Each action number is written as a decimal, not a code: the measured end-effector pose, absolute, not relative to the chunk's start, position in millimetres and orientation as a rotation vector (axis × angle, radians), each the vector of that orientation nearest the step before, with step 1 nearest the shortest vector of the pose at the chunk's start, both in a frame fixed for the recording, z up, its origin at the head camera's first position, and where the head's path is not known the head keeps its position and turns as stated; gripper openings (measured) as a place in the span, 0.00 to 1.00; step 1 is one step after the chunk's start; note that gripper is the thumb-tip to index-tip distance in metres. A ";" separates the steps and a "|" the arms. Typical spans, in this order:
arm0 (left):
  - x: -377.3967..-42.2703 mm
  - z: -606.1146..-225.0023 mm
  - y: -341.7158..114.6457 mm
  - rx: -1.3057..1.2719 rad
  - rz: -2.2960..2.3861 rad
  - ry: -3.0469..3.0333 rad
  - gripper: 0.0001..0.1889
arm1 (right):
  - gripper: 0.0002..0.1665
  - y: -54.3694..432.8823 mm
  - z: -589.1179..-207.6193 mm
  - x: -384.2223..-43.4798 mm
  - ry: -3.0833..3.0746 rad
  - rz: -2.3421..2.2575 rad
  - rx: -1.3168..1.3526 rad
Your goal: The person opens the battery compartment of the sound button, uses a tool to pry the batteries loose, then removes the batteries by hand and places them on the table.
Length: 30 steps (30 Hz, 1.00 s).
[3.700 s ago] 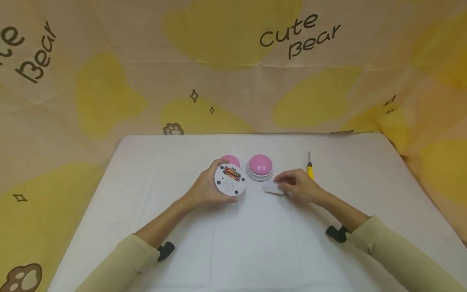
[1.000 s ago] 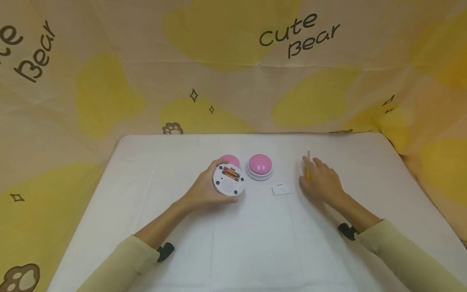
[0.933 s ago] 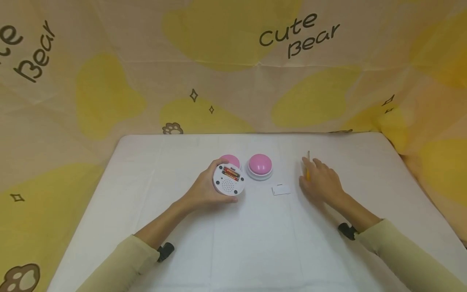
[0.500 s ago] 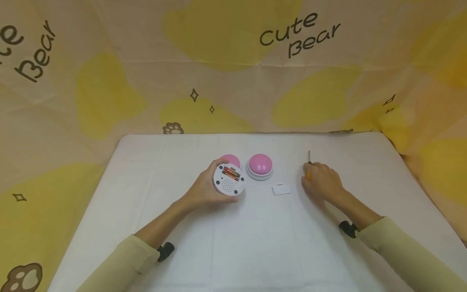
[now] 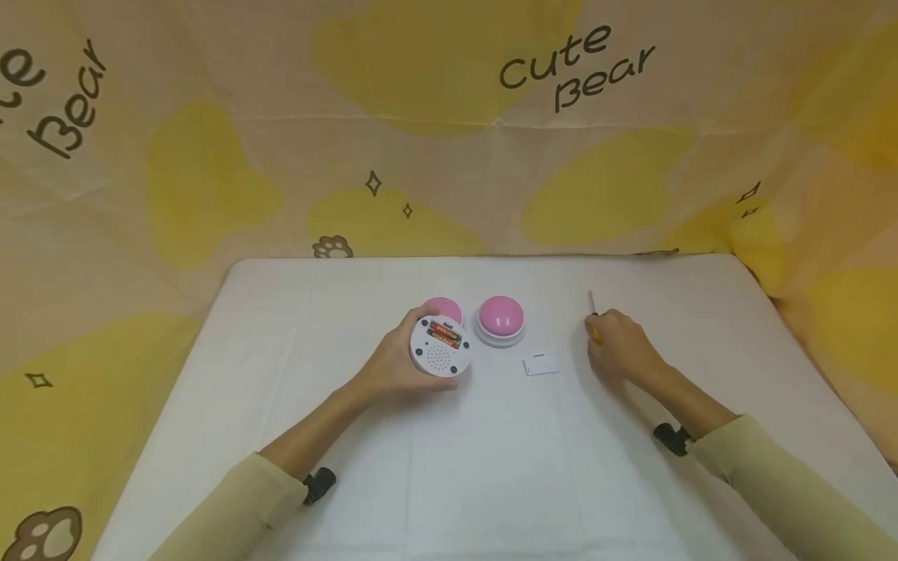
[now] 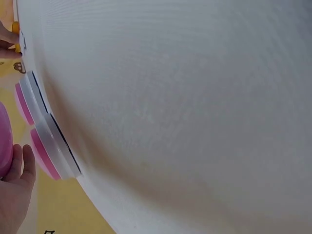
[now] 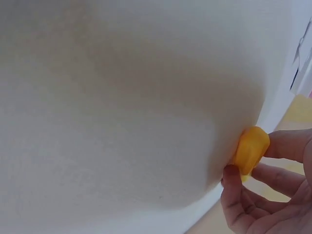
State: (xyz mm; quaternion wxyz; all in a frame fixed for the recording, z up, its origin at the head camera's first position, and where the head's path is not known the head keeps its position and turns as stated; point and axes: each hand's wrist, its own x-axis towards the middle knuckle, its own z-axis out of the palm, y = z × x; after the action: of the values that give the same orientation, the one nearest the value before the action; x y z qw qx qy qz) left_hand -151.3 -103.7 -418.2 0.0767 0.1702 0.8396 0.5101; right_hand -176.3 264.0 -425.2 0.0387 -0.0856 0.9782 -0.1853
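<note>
In the head view my left hand (image 5: 393, 360) grips a round white push-button (image 5: 439, 360) by its rim, underside facing up. Two red batteries (image 5: 445, 335) lie bare in its compartment, beside speaker holes and dark screw holes or feet. The pink dome (image 6: 4, 139) of this button shows at the edge of the left wrist view. My right hand (image 5: 624, 347) pinches the yellow handle of a screwdriver (image 5: 596, 333), its shaft pointing away from me. In the right wrist view, thumb and fingers close around the yellow handle (image 7: 251, 148). A white battery cover (image 5: 542, 365) lies between the hands.
Two more pink-domed buttons stand behind: one (image 5: 501, 315) in full view, the other (image 5: 443, 307) partly hidden by the held button. The white table (image 5: 491, 467) reaches back to a yellow patterned cloth (image 5: 449, 156).
My right hand put down the battery cover, moved right to the screwdriver and took hold of its handle. The screwdriver has since tilted slightly. My left hand stays put with the button.
</note>
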 end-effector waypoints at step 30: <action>-152.8 -419.0 -100.4 0.521 1.552 2.498 0.57 | 0.20 239.4 -388.8 -168.9 2.843 -1.504 -0.432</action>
State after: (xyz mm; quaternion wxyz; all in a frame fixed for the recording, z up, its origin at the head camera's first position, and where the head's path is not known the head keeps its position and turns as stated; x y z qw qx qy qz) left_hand -152.8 -100.4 -419.0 0.0773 0.1739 0.8340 0.5180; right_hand -168.9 239.4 -388.8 -0.0518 -0.1328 0.8749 -0.4629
